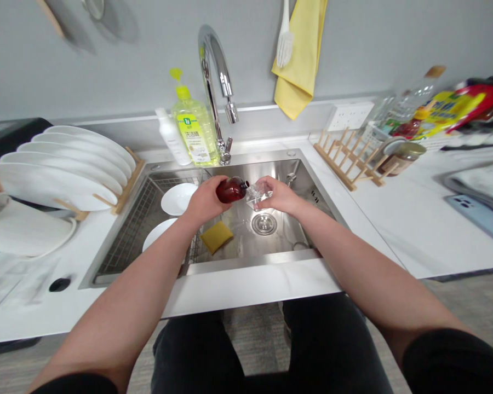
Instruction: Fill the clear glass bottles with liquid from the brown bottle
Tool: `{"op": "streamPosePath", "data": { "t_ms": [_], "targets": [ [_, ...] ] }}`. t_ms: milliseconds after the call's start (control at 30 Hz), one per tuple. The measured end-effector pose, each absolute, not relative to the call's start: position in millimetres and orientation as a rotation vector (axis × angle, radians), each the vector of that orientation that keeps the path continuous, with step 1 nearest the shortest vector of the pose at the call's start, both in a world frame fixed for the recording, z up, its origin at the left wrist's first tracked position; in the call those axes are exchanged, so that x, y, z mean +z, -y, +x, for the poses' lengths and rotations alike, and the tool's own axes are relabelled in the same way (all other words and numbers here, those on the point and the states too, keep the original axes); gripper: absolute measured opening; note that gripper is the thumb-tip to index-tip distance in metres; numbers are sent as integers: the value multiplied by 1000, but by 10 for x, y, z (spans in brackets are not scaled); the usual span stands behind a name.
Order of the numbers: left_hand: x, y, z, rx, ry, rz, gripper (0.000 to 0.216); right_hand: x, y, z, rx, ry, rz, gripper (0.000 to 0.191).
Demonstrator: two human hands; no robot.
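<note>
My left hand (pixel 207 203) is wrapped round a dark red-brown bottle (pixel 231 190), which is tipped on its side with its uncapped mouth pointing right. Close to that mouth, my right hand (pixel 280 196) grips a small clear container (pixel 257 194); whether liquid is in it I cannot make out. Both hands are over the steel sink (pixel 246 264), above and left of the drain (pixel 264 224). Below my left hand a yellow sponge (pixel 216 237) lies near the drying rack, where white bowls (pixel 176 198) sit.
A chrome faucet (pixel 213 71) arches behind the sink beside a dish soap bottle (pixel 195 131). White plates (pixel 61 164) stand in a rack at left. A wooden rack (pixel 349 158), a jar (pixel 402 158) and a phone (pixel 479 216) are at right. A black cap (pixel 59 284) lies on the left counter.
</note>
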State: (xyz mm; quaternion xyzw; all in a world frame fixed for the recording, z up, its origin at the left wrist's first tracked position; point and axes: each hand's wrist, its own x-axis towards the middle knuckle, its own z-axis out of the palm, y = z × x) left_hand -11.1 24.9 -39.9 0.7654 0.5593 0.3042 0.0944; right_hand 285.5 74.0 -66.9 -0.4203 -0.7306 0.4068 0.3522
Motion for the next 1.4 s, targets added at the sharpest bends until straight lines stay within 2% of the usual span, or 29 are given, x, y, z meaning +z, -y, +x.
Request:
{"op": "streamPosePath", "data": {
  "t_ms": [1400],
  "targets": [
    [-244, -126, -41, 685, -1864, 2426, 73, -640, -704, 2857, 986, 1973, -1183, 69]
  ]
}}
